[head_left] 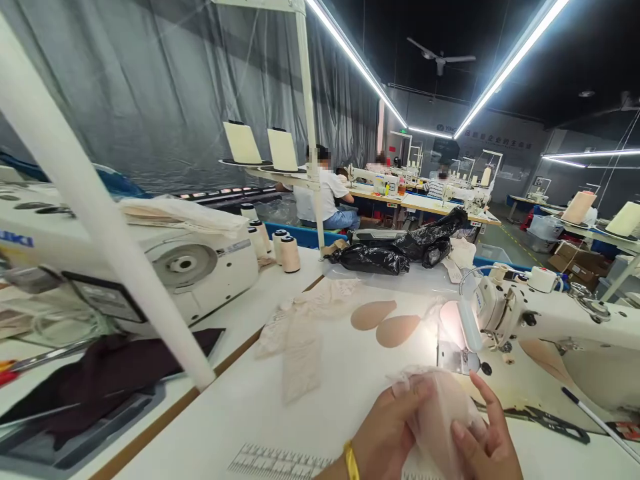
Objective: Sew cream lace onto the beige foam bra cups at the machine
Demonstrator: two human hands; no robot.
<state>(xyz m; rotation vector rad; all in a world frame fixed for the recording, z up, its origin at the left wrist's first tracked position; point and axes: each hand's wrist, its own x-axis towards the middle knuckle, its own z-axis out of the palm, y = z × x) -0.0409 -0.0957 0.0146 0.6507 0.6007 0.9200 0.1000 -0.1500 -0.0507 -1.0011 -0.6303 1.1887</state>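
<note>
Between my two hands is a piece of thin, pale pink fabric (439, 417), partly see-through and bunched. My left hand (395, 417), with a yellow band at the wrist, pinches its upper left part between thumb and fingers. My right hand (483, 430) grips the right side with the thumb on top, its index finger pointing up. Just beyond, the lit needle area of a white sewing machine (505, 313) faces the cloth. Two beige teardrop-shaped pads (397, 331) lie on the table left of the machine. Pale lace fabric (303, 360) is spread farther left.
A printed ruler (280, 461) lies at the front edge. Black plastic bags (385, 257) sit at the back, near thread cones (290, 255). Another machine (200, 267) and a slanting white pole (100, 193) stand left. A black-handled tool (557, 423) lies right. Coworkers sit beyond.
</note>
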